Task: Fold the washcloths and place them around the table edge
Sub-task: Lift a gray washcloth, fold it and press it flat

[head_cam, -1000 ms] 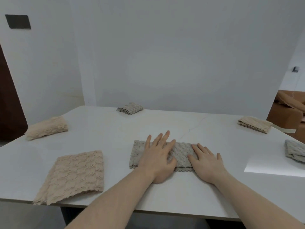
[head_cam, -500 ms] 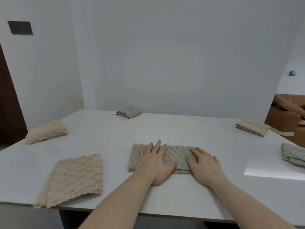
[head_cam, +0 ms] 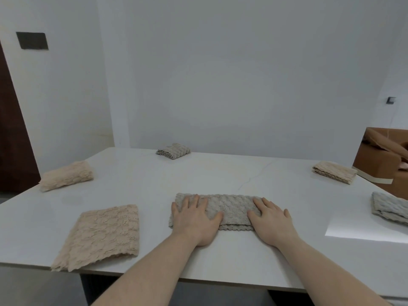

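A grey washcloth (head_cam: 229, 208), folded into a long strip, lies on the white table (head_cam: 198, 173) in front of me. My left hand (head_cam: 194, 219) rests flat on its left end with fingers spread. My right hand (head_cam: 271, 221) presses flat on its right end. A beige washcloth (head_cam: 101, 235) lies spread out at the front left edge. Folded cloths sit around the edge: a beige one (head_cam: 66, 178) at left, a grey one (head_cam: 173, 151) at the far side, a beige one (head_cam: 334, 175) at far right and a grey one (head_cam: 390, 206) at right.
A brown cardboard box (head_cam: 384, 155) stands beyond the table's right corner. A dark door (head_cam: 13, 140) is at the left wall. White walls close off the far side.
My hands slid apart along the grey strip: the left one toward its left end, the right one staying near the right end. The view has tilted up a little.
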`<move>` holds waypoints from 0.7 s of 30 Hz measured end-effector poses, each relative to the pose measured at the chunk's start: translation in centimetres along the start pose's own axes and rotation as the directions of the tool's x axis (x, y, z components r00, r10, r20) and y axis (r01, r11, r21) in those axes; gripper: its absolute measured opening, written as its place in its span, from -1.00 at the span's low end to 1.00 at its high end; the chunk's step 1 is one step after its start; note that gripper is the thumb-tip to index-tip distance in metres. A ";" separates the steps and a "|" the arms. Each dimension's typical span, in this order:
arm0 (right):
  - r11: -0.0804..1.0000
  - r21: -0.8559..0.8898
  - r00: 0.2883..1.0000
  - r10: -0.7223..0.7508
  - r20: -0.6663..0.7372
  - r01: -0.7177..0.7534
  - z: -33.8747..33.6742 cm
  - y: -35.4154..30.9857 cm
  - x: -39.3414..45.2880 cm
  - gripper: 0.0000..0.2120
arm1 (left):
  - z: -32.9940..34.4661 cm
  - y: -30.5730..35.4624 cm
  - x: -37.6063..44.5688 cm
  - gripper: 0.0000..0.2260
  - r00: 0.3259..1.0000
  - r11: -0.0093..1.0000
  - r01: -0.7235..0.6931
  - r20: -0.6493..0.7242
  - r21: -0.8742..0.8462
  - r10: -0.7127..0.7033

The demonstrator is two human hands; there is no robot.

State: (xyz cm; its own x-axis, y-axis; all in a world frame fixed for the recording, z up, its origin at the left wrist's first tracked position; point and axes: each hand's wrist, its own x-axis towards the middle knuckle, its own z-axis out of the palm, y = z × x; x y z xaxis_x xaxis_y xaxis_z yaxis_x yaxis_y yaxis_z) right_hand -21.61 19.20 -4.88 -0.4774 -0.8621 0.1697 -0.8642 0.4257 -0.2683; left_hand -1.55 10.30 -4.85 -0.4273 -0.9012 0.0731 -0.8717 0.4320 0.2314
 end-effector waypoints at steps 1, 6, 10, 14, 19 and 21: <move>1.000 0.006 1.000 0.003 -0.002 -0.003 0.0 0.0 -0.1 -0.46 | -0.2 -0.5 0.0 -0.24 1.000 1.000 0.000 0.014 0.006 0.000; 0.999 0.026 0.999 0.048 -0.024 -0.047 0.2 0.2 0.1 -0.46 | -1.4 -4.4 -0.8 -0.20 0.997 0.999 0.049 0.060 0.020 -0.050; 0.992 0.069 0.993 0.110 -0.049 -0.107 0.3 0.3 0.4 -0.45 | -1.3 -5.8 -1.9 -0.22 0.999 0.998 0.053 0.004 -0.035 -0.053; 0.989 0.077 0.990 0.129 -0.064 -0.124 0.2 0.3 0.6 -0.48 | -1.2 -5.8 -2.0 -0.27 0.997 0.995 0.053 -0.046 -0.080 -0.057; 0.966 0.208 0.979 0.180 -0.098 -0.157 -0.5 0.1 0.3 -0.64 | -1.3 -5.8 -1.9 -0.35 0.996 0.995 0.045 -0.068 -0.092 -0.052; 0.958 0.234 0.976 0.194 -0.097 -0.167 -0.5 0.2 0.3 -0.73 | -1.2 -5.8 -1.8 -0.37 0.996 0.995 0.042 -0.073 -0.094 -0.049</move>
State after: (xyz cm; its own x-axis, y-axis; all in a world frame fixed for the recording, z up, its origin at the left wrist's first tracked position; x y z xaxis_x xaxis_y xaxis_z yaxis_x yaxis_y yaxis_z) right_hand -21.97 19.17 -4.37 -0.6491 -0.7324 0.2054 -0.7107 0.4877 -0.5070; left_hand 4.61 9.36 -5.13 -0.3652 -0.9215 0.1323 -0.8625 0.3884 0.3244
